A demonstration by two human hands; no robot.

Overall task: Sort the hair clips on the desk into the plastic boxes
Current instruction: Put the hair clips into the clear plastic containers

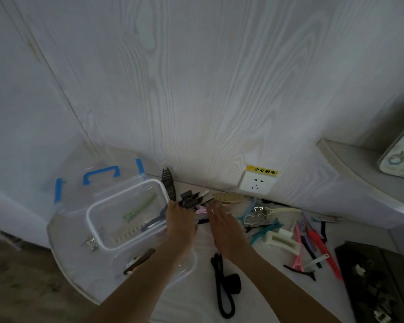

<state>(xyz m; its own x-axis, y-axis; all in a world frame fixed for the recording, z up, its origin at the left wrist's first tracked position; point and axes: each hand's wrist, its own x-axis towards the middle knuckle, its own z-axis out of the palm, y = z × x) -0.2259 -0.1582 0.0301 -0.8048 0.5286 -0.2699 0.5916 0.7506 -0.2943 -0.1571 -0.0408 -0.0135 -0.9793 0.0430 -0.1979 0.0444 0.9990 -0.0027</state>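
Observation:
My left hand [181, 221] grips a dark claw clip [189, 198] just right of the clear plastic box [96, 226] with a white rim. That box holds a green clip [139, 207], a beige comb clip [128, 233] and a dark clip. My right hand [226, 226] hovers flat beside the left one, fingers apart, holding nothing. A pile of loose hair clips [278, 226] in pink, red, teal, cream and black lies to its right on the desk. A second clear box [184, 268] below holds a brown clip [140, 259].
A clear lid with blue handle [102, 174] leans behind the boxes. A black banana clip [169, 186] stands against the wall. A wall socket [258, 183] sits low on the wall. A black strap [224, 285] lies near me. A dark tray [380, 280] is at right.

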